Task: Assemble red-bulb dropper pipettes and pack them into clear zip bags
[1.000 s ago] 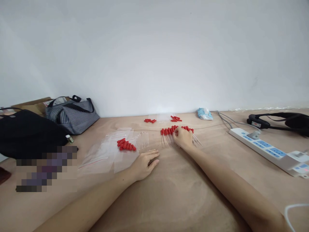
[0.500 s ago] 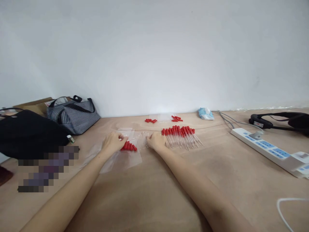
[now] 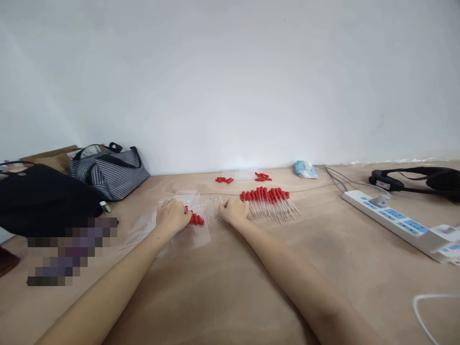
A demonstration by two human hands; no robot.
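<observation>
My left hand [image 3: 173, 216] rests over clear plastic bags [image 3: 199, 237], its curled fingers at the left end of a row of red caps [image 3: 197, 219]; whether it holds one is hidden. My right hand [image 3: 234, 211] lies with bent fingers at the right edge of a group of thin clear sticks [image 3: 212, 209]; its fingertips are too small to tell what they grip. Right of that hand lies a fan of sticks with red tops [image 3: 266, 194]. Farther back, small red pieces [image 3: 224, 180] lie left of a clear bag of sticks [image 3: 244, 175], with more red pieces [image 3: 263, 177] on its right.
A striped bag [image 3: 117, 175], black bag [image 3: 43, 199] and small bottle [image 3: 105, 207] are at left. Near the wall lies a blue-white packet [image 3: 305, 169]. A power strip [image 3: 388, 215] and black strapped item [image 3: 413, 179] are at right, with a white cable [image 3: 416, 311] nearer.
My left hand has shifted slightly right and down, now covering the left part of the red caps. My right hand has barely moved.
</observation>
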